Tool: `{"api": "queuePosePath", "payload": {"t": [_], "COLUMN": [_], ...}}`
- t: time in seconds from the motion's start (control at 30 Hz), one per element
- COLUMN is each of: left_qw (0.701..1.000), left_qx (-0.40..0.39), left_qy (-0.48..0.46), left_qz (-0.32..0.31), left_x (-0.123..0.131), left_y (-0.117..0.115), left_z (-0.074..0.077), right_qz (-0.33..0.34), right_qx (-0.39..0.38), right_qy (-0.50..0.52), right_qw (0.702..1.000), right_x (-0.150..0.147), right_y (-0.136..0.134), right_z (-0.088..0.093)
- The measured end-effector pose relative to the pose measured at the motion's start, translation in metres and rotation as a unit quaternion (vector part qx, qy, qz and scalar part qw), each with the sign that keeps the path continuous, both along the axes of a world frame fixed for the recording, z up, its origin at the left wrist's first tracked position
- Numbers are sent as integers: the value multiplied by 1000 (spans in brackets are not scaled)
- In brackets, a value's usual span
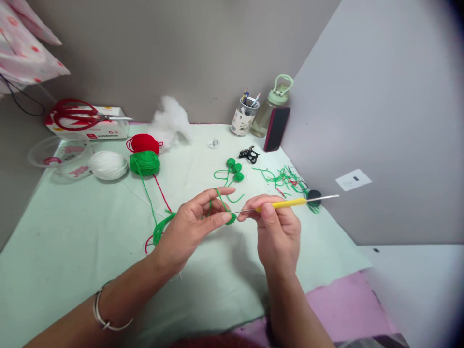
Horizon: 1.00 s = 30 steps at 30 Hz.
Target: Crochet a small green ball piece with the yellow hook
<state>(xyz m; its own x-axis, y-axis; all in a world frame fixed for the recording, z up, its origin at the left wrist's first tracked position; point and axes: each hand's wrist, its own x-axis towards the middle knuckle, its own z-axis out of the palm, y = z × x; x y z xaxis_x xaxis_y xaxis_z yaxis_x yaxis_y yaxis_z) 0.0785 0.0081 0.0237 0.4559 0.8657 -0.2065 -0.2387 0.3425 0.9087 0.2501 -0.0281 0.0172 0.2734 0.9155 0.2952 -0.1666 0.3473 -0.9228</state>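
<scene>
Between the thumb and fingers of my left hand (194,224) is pinched a small green crochet piece (232,220). Green yarn runs over the raised index finger of that hand. My right hand (277,232) grips a yellow-handled crochet hook (286,204), whose thin metal tip reaches the green piece. Just beyond my hands lie several small green crocheted balls (237,167) with yarn tails. A loose bundle of green yarn (162,229) rests beside my left wrist, and a strand leads from it to the green yarn ball (145,163).
Behind are a red yarn ball (144,143), white yarn ball (108,165), plastic container (60,152), red scissors (78,116) on a box and white stuffing (170,121). At right stand a pen cup (243,118), bottle (266,113) and phone (277,129), near a black hair clip (249,154) and yarn scraps (284,180).
</scene>
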Motion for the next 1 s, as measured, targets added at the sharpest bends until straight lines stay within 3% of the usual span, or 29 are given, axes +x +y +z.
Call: {"api": "queuePosePath", "payload": {"t": [0.17,0.6,1.0], "left_qw": [1000,999,1000], "left_qx": [2,35,-2], "left_qy": [-4,23,1], "left_qz": [-5,-17,1], "left_x": [2,-2,-1], "left_y": [-1,-1,-3], "left_z": [5,6,3], "right_qz": [37,-13,29], "right_qx": [-28,16,-23], "right_qy": [71,-8,76], "right_qw": [996,1000,996], "right_x": [-2,2,-5], "right_y": [4,0,5], "right_z": [3,1,1]}}
